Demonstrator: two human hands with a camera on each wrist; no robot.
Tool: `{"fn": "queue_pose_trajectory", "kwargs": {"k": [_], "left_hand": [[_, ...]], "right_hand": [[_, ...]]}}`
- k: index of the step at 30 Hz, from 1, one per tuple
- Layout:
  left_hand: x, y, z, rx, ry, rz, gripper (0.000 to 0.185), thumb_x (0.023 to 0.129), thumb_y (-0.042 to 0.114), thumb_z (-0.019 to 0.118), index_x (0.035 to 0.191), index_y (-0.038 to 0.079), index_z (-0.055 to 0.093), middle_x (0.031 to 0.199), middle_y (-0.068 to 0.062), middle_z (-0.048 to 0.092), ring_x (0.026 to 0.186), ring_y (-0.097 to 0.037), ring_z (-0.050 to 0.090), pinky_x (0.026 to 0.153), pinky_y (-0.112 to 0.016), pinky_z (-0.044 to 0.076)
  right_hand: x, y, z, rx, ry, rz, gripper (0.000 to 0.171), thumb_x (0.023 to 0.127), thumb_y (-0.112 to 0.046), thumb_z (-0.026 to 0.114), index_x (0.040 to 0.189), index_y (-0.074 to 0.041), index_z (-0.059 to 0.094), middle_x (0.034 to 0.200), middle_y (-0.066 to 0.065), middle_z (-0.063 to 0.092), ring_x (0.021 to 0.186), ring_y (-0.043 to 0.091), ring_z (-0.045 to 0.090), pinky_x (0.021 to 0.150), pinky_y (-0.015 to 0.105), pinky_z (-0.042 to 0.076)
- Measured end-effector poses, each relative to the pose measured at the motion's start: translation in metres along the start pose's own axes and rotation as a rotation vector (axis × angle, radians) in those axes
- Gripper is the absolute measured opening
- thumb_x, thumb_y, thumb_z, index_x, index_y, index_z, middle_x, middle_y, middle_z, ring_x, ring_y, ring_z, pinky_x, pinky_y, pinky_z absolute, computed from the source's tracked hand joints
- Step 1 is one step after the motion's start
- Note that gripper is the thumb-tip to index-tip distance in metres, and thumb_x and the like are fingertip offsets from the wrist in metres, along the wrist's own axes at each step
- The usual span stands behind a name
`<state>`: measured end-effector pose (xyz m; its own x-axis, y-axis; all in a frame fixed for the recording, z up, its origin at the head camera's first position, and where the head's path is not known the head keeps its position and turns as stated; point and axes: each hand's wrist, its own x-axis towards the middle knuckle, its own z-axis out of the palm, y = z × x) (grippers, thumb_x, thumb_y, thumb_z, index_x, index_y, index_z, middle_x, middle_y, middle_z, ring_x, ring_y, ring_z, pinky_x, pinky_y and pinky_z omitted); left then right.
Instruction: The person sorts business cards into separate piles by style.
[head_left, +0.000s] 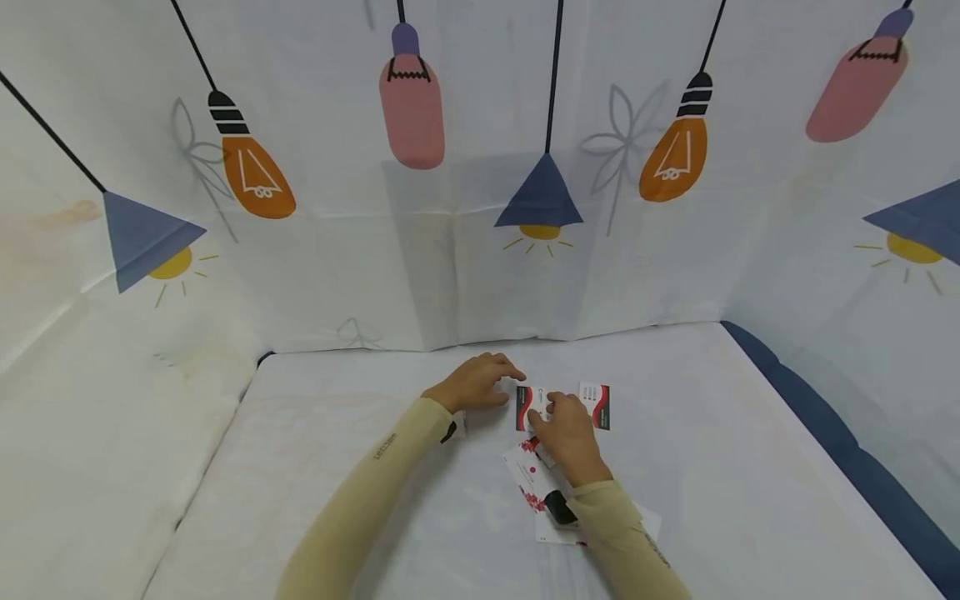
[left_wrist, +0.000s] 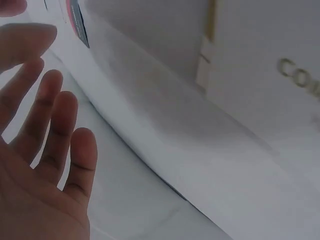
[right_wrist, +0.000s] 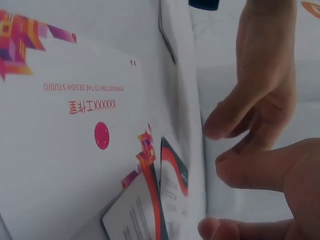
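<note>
My left hand (head_left: 476, 383) hovers at the left of a red, black and white business card (head_left: 522, 408), fingers relaxed and apart. Its spread fingers (left_wrist: 50, 130) hold nothing in the left wrist view. Over that card's right part reaches my right hand (head_left: 572, 437), thumb and fingers parted. A gap shows between its thumb (right_wrist: 245, 170) and fingers in the right wrist view. A second business card (head_left: 600, 406), with the same red wave, lies just beyond the right hand. Another business card (right_wrist: 132, 212) overlaps a printed white flyer (right_wrist: 75, 130) below the right hand.
The flyer (head_left: 525, 468) lies under my right forearm, with a black item (head_left: 558, 507) on it. Beneath my left wrist is a small white and black piece (head_left: 459, 427). A white sheet with a lamp pattern (head_left: 472, 275) hangs behind the white table (head_left: 360, 517).
</note>
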<state>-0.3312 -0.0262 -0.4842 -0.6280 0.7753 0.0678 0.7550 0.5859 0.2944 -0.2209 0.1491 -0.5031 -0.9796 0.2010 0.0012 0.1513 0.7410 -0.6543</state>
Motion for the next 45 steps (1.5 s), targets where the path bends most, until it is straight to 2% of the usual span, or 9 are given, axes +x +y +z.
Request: {"fn": "queue_pose_trajectory", "kwargs": {"k": [7, 13, 18, 26, 31, 36, 45], "left_hand": [[0.014, -0.003, 0.003, -0.014, -0.074, -0.007, 0.048, 0.088, 0.008, 0.068, 0.135, 0.019, 0.066, 0.134, 0.001, 0.061, 0.116, -0.016, 0.056, 0.098, -0.032, 0.045], [0.025, -0.006, 0.003, -0.122, -0.138, 0.004, 0.056, 0.084, -0.001, 0.063, 0.138, 0.017, 0.064, 0.134, 0.0, 0.061, 0.117, -0.018, 0.056, 0.097, -0.031, 0.045], [0.036, -0.012, 0.007, -0.207, -0.221, 0.029, 0.059, 0.085, -0.005, 0.066, 0.14, 0.017, 0.062, 0.128, 0.0, 0.062, 0.112, -0.015, 0.055, 0.094, -0.028, 0.044], [0.045, -0.017, 0.006, -0.343, -0.346, -0.033, 0.064, 0.086, -0.002, 0.072, 0.143, 0.024, 0.06, 0.122, -0.001, 0.055, 0.105, -0.017, 0.052, 0.091, -0.029, 0.045], [0.05, -0.019, 0.004, -0.358, -0.394, 0.0, 0.067, 0.085, -0.002, 0.075, 0.144, 0.024, 0.059, 0.122, -0.002, 0.055, 0.106, -0.019, 0.052, 0.089, -0.028, 0.045], [0.055, -0.02, 0.005, -0.345, -0.429, 0.048, 0.068, 0.085, -0.004, 0.075, 0.145, 0.022, 0.058, 0.122, -0.001, 0.057, 0.11, -0.015, 0.052, 0.09, -0.027, 0.045], [0.059, -0.019, 0.003, -0.36, -0.467, 0.045, 0.066, 0.085, -0.005, 0.074, 0.143, 0.022, 0.06, 0.121, 0.0, 0.057, 0.108, -0.014, 0.052, 0.088, -0.027, 0.046]], "right_hand": [[0.002, 0.002, 0.007, 0.01, -0.006, -0.009, 0.057, 0.087, -0.028, 0.075, 0.124, 0.013, 0.061, 0.101, 0.018, 0.061, 0.089, 0.029, 0.059, 0.08, 0.046, 0.053], [0.0, 0.004, 0.013, -0.025, 0.01, -0.001, 0.068, 0.086, -0.038, 0.078, 0.126, 0.014, 0.06, 0.11, 0.024, 0.061, 0.096, 0.034, 0.061, 0.086, 0.05, 0.052], [-0.001, 0.006, 0.015, -0.042, 0.038, -0.005, 0.074, 0.083, -0.042, 0.081, 0.125, 0.015, 0.06, 0.112, 0.027, 0.059, 0.097, 0.037, 0.062, 0.087, 0.051, 0.052], [-0.002, 0.01, 0.017, -0.007, 0.021, 0.01, 0.074, 0.079, -0.04, 0.085, 0.127, 0.011, 0.06, 0.11, 0.021, 0.06, 0.094, 0.031, 0.061, 0.086, 0.048, 0.053], [0.0, 0.016, 0.017, 0.026, 0.007, 0.028, 0.074, 0.077, -0.04, 0.087, 0.129, 0.006, 0.061, 0.109, 0.015, 0.061, 0.092, 0.026, 0.059, 0.084, 0.044, 0.054], [0.002, 0.022, 0.015, 0.054, -0.001, -0.005, 0.069, 0.074, -0.033, 0.091, 0.126, 0.004, 0.064, 0.103, 0.011, 0.061, 0.089, 0.023, 0.056, 0.082, 0.042, 0.052], [0.005, 0.027, 0.012, 0.08, -0.01, -0.019, 0.065, 0.073, -0.028, 0.092, 0.124, 0.003, 0.066, 0.1, 0.009, 0.063, 0.089, 0.023, 0.056, 0.082, 0.04, 0.05]]}}
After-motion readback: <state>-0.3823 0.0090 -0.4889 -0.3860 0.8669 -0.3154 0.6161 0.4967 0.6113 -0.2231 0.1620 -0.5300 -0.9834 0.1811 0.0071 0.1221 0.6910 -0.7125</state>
